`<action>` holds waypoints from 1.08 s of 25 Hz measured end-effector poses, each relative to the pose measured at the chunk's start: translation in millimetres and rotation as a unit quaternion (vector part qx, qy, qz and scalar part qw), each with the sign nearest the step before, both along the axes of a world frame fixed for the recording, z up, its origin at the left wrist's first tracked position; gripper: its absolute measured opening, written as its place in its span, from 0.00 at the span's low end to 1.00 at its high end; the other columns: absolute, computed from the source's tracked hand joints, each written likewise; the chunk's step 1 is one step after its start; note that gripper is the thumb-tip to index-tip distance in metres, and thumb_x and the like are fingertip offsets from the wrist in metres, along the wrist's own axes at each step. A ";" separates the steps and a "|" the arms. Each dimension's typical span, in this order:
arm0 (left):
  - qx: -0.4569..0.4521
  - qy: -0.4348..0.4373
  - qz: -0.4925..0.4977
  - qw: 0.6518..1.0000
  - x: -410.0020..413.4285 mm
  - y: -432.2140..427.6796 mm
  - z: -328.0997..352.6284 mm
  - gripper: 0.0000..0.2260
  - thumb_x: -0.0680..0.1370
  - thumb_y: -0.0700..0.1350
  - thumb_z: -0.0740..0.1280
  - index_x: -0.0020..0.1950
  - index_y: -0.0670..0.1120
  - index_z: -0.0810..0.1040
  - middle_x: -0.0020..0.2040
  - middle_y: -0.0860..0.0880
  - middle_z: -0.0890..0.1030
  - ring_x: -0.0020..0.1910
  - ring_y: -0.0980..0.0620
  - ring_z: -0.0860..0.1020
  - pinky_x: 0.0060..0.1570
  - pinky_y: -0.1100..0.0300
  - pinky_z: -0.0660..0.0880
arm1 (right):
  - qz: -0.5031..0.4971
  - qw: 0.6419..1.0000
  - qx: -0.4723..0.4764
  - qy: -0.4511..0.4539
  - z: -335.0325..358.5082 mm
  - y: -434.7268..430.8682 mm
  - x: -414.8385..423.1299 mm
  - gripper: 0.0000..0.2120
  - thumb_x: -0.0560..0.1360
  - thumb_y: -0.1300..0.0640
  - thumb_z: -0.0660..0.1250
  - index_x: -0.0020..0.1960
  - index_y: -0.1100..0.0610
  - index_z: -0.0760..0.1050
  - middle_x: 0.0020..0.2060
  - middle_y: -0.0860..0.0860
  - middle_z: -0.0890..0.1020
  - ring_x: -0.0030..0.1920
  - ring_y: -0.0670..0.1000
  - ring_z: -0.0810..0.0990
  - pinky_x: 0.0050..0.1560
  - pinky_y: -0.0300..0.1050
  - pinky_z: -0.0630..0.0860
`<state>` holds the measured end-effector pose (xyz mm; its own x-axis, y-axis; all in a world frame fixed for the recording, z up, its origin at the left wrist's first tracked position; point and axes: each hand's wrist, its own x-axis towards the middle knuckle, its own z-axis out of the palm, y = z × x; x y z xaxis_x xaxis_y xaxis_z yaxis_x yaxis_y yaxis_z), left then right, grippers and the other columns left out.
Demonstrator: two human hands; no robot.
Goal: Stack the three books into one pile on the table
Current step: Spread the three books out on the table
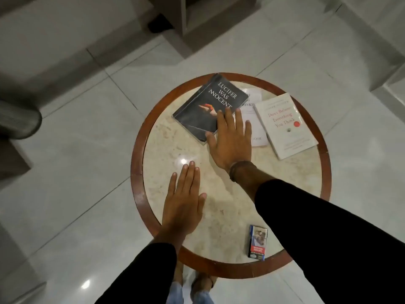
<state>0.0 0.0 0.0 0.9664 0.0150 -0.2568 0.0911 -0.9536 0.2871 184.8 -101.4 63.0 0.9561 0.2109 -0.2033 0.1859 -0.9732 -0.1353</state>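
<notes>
Nearby, cigarette pack (258,242) at table (140,137) edge; left hand (183,201) and right hand (230,139) flat, fingers spread, right overlapping dark book (206,106)

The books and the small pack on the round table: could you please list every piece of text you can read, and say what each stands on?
"LUCIFER WAS INNOCENT": cover of the dark book.
"Don't Believe Everything You Think": cover of the white book on the right; its smaller lines are too blurred.
"...HINKIN..." and "...OOR": fragments on the middle white book, partly hidden by the dark book and the right hand.
Cigarette pack: print too small to read.
</notes>
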 end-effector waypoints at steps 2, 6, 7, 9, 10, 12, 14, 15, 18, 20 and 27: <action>-0.009 -0.009 0.012 1.000 0.0 2.2 -5.3 0.32 0.88 0.61 0.45 0.88 0.46 0.57 0.89 0.44 0.62 0.88 0.41 0.61 0.86 0.38 0.60 | -0.007 1.000 -0.002 0.012 -7.7 16.1 11.3 0.38 0.83 0.31 0.49 0.86 0.51 0.55 0.87 0.55 0.54 0.86 0.63 0.47 0.83 0.69 0.46; -0.014 -0.058 0.010 0.998 -3.6 3.8 -16.3 0.29 0.88 0.60 0.52 0.88 0.48 0.59 0.89 0.46 0.62 0.88 0.43 0.61 0.86 0.37 0.59 | 0.024 0.998 -0.044 0.036 -21.8 33.5 18.3 0.41 0.81 0.28 0.49 0.86 0.51 0.52 0.87 0.56 0.51 0.86 0.64 0.45 0.81 0.72 0.43; -0.012 -0.060 0.007 0.998 -4.5 4.5 -17.1 0.29 0.88 0.59 0.52 0.88 0.48 0.59 0.89 0.46 0.62 0.88 0.43 0.60 0.87 0.38 0.58 | 0.048 0.997 -0.038 0.039 -23.7 29.5 17.5 0.41 0.81 0.29 0.50 0.86 0.50 0.52 0.87 0.55 0.51 0.86 0.63 0.44 0.80 0.74 0.42; -0.003 -0.066 0.004 0.998 -5.5 6.3 -19.7 0.29 0.88 0.59 0.52 0.88 0.48 0.58 0.89 0.46 0.60 0.88 0.43 0.59 0.88 0.39 0.56 | 0.134 0.990 -0.016 0.045 -25.9 18.6 20.7 0.41 0.80 0.29 0.55 0.86 0.48 0.53 0.87 0.52 0.51 0.86 0.63 0.43 0.78 0.78 0.42; -0.001 -0.061 0.005 0.998 -4.9 6.6 -20.0 0.30 0.88 0.59 0.51 0.88 0.48 0.57 0.89 0.46 0.60 0.88 0.43 0.59 0.88 0.39 0.55 | 0.182 0.982 -0.010 0.056 -25.4 13.3 24.9 0.41 0.79 0.29 0.57 0.86 0.47 0.53 0.87 0.51 0.50 0.86 0.62 0.42 0.78 0.80 0.42; -0.009 -0.057 0.006 0.998 -4.3 6.1 -19.9 0.30 0.88 0.60 0.51 0.88 0.49 0.58 0.90 0.47 0.60 0.88 0.44 0.59 0.88 0.40 0.54 | 0.250 0.966 -0.010 0.062 -25.3 7.3 29.0 0.42 0.78 0.30 0.60 0.86 0.45 0.53 0.87 0.49 0.50 0.86 0.62 0.40 0.78 0.80 0.43; -0.010 -0.054 0.008 0.998 -5.1 6.9 -21.3 0.31 0.88 0.60 0.51 0.89 0.49 0.57 0.90 0.48 0.59 0.89 0.44 0.59 0.89 0.42 0.51 | 0.262 0.963 -0.002 0.067 -25.9 6.2 29.6 0.42 0.77 0.30 0.61 0.86 0.44 0.53 0.87 0.49 0.50 0.86 0.61 0.40 0.79 0.78 0.41; -0.008 -0.053 0.008 0.999 -5.4 7.5 -22.0 0.31 0.88 0.60 0.52 0.89 0.49 0.57 0.90 0.48 0.59 0.89 0.45 0.58 0.89 0.44 0.48 | 0.257 0.964 0.009 0.071 -26.0 5.8 29.3 0.42 0.77 0.30 0.61 0.86 0.44 0.53 0.87 0.49 0.50 0.86 0.60 0.41 0.79 0.78 0.41; -0.013 -0.048 0.009 0.999 -6.3 9.5 -23.2 0.32 0.88 0.60 0.53 0.90 0.49 0.53 0.91 0.49 0.56 0.90 0.47 0.53 0.89 0.48 0.41 | 0.175 0.983 0.045 0.029 -22.1 -17.4 29.6 0.39 0.80 0.30 0.55 0.86 0.46 0.54 0.87 0.51 0.51 0.87 0.59 0.46 0.81 0.74 0.45; -0.012 -0.038 0.006 0.999 -5.4 10.3 -23.8 0.33 0.88 0.60 0.53 0.90 0.50 0.50 0.91 0.50 0.52 0.90 0.50 0.46 0.89 0.49 0.36 | 0.050 0.996 0.060 -0.045 -17.1 -63.1 33.4 0.33 0.83 0.35 0.52 0.85 0.48 0.59 0.86 0.52 0.58 0.86 0.60 0.52 0.82 0.71 0.50; 0.015 -0.020 -0.006 1.000 -6.3 9.7 -24.0 0.33 0.87 0.60 0.52 0.90 0.49 0.50 0.92 0.49 0.48 0.91 0.46 0.46 0.88 0.47 0.36 | -0.152 0.984 -0.073 0.062 -20.8 -189.8 26.3 0.33 0.84 0.36 0.49 0.86 0.49 0.53 0.86 0.57 0.54 0.85 0.66 0.53 0.80 0.72 0.56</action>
<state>-6.3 9.7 -24.0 0.9762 0.0099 -0.2169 0.0678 -0.9629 0.2614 211.1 -291.2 42.2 0.9364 -0.1202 -0.3297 -0.1253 -0.9921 0.0059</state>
